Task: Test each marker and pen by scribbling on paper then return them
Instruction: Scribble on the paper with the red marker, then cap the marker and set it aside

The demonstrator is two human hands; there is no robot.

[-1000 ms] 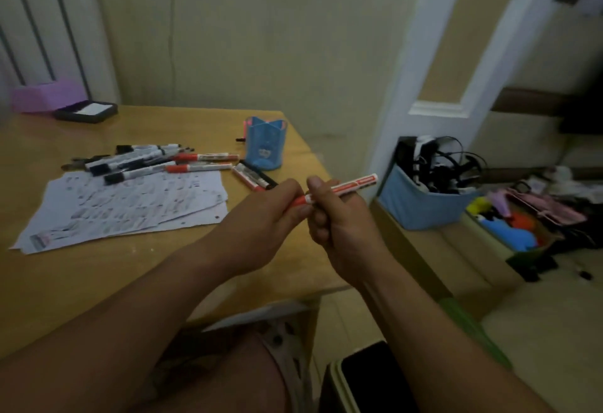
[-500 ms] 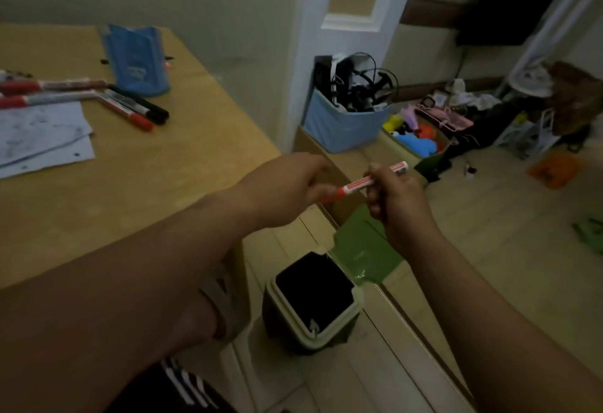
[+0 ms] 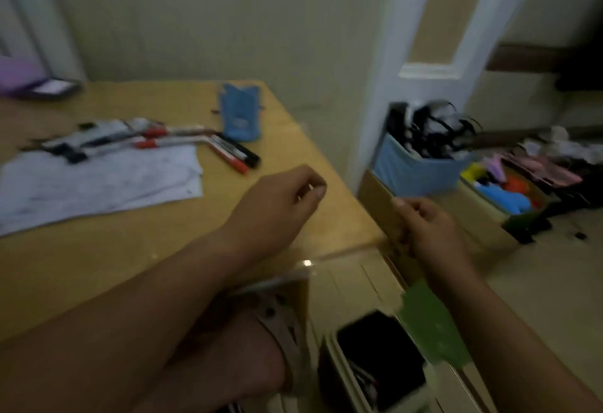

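While one dark bin [image 3: 381, 357] sits nearest on the floor, two hands hang by the worktop [image 3: 98, 265] corner. The left hand [image 3: 280, 207] is loosely curled with nothing in it, and its forearm covers the near edge. The right hand [image 3: 427, 229] is curled tighter, just off the edge, too blurred to tell if it holds anything. Further on lies stacked paper [image 3: 98, 180]. Then come the markers [image 3: 176, 142]: four clear ones, plus a smeared bunch I can't count. One blue holder [image 3: 241, 115] stands behind them. Far right, one blue box [image 3: 414, 174] of cables.
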